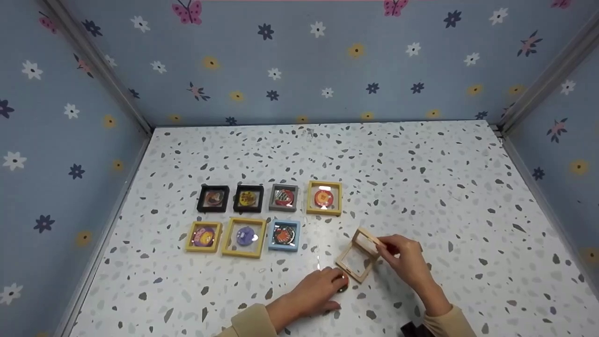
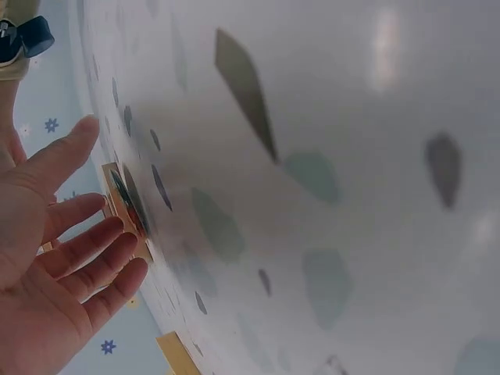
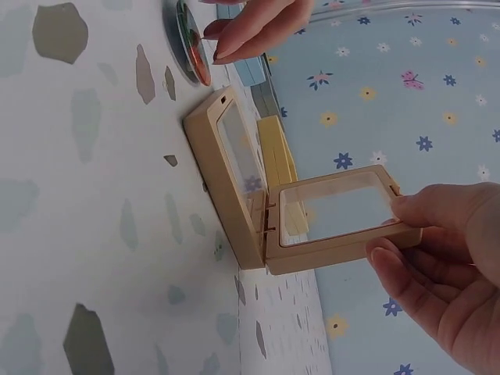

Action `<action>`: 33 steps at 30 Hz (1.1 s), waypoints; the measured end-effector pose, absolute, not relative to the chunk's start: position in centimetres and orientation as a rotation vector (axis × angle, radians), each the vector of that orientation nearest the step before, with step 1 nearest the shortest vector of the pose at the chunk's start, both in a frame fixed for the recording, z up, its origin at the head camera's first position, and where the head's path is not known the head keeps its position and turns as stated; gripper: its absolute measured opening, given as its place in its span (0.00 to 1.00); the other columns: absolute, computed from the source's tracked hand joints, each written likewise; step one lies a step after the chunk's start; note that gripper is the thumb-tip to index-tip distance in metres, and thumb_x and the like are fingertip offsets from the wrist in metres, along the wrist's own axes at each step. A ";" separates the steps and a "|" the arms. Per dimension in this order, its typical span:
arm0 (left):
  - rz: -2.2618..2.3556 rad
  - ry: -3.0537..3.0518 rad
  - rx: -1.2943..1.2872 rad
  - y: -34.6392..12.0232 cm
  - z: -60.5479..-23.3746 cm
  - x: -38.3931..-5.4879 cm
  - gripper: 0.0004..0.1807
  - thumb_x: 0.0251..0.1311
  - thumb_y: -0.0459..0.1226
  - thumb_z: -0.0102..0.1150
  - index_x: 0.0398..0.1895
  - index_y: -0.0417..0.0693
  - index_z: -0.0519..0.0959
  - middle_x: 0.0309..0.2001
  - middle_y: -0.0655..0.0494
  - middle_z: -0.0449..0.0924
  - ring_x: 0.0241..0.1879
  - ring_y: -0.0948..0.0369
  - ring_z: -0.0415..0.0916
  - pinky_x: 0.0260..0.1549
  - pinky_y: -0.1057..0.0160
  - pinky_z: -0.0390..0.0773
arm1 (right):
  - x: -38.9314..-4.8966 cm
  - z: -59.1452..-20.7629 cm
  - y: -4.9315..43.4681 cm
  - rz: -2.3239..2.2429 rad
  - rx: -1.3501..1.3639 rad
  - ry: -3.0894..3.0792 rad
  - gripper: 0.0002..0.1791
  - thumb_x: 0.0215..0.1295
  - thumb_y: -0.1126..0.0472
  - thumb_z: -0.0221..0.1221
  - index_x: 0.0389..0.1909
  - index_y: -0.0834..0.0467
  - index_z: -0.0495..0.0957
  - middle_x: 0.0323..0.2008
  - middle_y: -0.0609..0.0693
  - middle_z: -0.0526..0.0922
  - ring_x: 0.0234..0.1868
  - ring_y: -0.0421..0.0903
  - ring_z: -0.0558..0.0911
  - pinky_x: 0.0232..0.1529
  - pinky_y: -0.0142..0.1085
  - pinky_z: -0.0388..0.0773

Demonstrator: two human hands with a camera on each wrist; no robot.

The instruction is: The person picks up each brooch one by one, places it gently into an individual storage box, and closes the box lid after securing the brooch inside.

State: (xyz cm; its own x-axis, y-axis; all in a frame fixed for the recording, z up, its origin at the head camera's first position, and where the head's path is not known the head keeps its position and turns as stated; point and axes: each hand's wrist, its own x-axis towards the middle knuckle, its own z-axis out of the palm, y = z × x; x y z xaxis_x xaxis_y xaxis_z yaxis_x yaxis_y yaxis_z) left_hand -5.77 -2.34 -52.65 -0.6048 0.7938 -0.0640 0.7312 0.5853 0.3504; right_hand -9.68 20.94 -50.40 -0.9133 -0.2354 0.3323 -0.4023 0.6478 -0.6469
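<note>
A beige hinged display frame (image 3: 215, 183) with clear windows stands unfolded, one half flat on the table and the other raised. My right hand (image 1: 406, 262) pinches the raised half (image 3: 344, 248) by its outer edge, thumb on one side and fingers on the other. Beside the frame's near left corner is a round badge (image 1: 344, 283), seen nearly edge-on in the right wrist view. My left hand (image 1: 316, 292) reaches over this badge with loosely bent fingers. In the left wrist view, the fingers (image 2: 94, 258) are spread in front of the badge, with no grip on it visible.
Left of the hands, several framed badges stand in two rows, among them a black frame (image 1: 248, 210), a grey frame (image 1: 283, 208), a large yellow frame (image 1: 324, 212) and a blue frame (image 1: 284, 248). Flower-patterned walls (image 1: 299, 61) enclose the speckled table (image 1: 421, 178).
</note>
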 end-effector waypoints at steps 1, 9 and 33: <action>0.413 2.617 1.265 -2.2 -52.7 -5.8 0.26 0.50 0.49 0.60 0.51 0.49 0.70 0.49 0.55 0.68 0.46 0.62 0.66 0.40 0.67 0.69 | -9.7 -50.4 20.9 1.121 0.517 -2.650 0.06 0.49 0.69 0.62 0.30 0.60 0.81 0.23 0.41 0.77 0.22 0.31 0.73 0.22 0.28 0.73; 0.350 2.692 1.196 -1.9 -52.9 -6.0 0.22 0.46 0.48 0.63 0.45 0.54 0.72 0.44 0.58 0.68 0.39 0.64 0.66 0.31 0.69 0.68 | -9.6 -50.5 21.0 1.125 0.510 -2.651 0.06 0.49 0.69 0.62 0.31 0.60 0.81 0.23 0.41 0.76 0.23 0.32 0.73 0.22 0.28 0.74; 0.296 2.694 1.021 -0.4 -52.6 -6.8 0.23 0.47 0.46 0.62 0.43 0.42 0.74 0.40 0.55 0.68 0.36 0.63 0.65 0.27 0.68 0.68 | -9.5 -50.5 20.9 1.161 0.477 -2.659 0.07 0.50 0.69 0.62 0.32 0.60 0.81 0.25 0.43 0.78 0.24 0.34 0.75 0.23 0.28 0.75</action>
State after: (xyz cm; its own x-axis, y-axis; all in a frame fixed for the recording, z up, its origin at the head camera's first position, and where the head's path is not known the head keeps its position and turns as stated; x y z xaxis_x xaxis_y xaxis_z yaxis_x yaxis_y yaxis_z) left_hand -6.77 -0.44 -52.58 -0.7253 0.6707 -0.1553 0.6210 0.7347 0.2730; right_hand -9.48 20.94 -50.52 -0.9277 -0.2117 0.3077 -0.3695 0.6392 -0.6745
